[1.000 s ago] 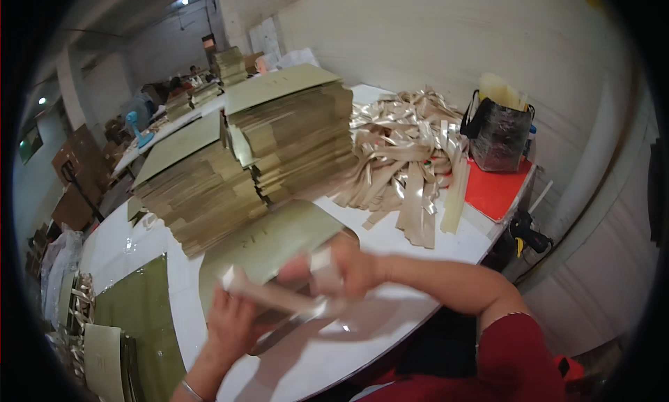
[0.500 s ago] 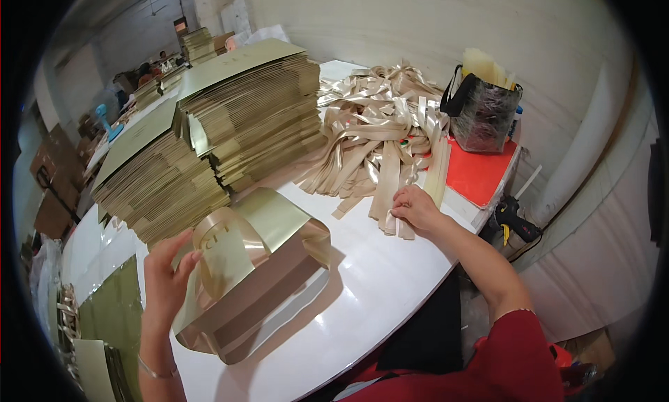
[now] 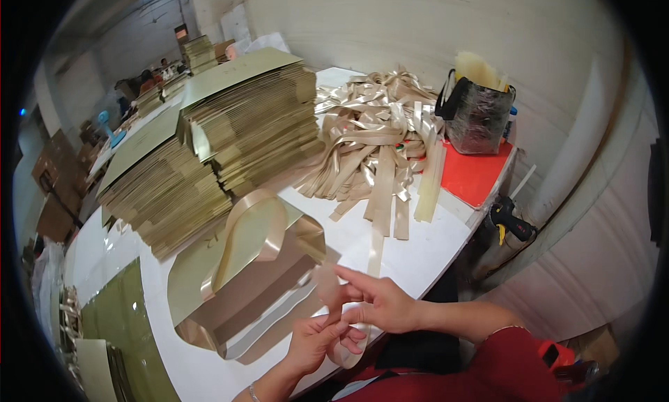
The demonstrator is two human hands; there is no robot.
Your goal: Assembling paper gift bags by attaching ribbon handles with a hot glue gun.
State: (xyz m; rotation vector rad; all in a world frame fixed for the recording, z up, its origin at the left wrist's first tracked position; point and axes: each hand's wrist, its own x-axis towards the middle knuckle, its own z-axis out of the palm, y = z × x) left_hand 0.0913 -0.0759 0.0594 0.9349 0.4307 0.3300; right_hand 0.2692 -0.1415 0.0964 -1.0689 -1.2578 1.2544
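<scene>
My left hand (image 3: 311,340) and my right hand (image 3: 382,306) are together over the table's near edge, both closed on a beige satin ribbon (image 3: 376,254). One length of it trails away toward the pile, and a loop hangs below my fingers. The ribbon's upper end is blurred. Just left of my hands a pale gold paper bag (image 3: 240,301) lies on its side, its opening toward me. A ribbon handle (image 3: 273,236) arches up from the bag's upper panel. Beyond it spreads a loose heap of ribbons (image 3: 362,133), several ends hanging forward over the white tabletop (image 3: 432,245).
Tall stacks of flat gold bags (image 3: 254,109) stand behind the bag. At right are a red sheet (image 3: 474,175), a plastic-wrapped holder (image 3: 479,116) with yellowish sticks, and a black glue gun (image 3: 512,224) beside the table edge. Green sheets (image 3: 115,318) lie at lower left.
My right hand has drawn a ribbon from the heap back toward me. My left hand has left the bag's handle and joined it. The handle now stands more upright.
</scene>
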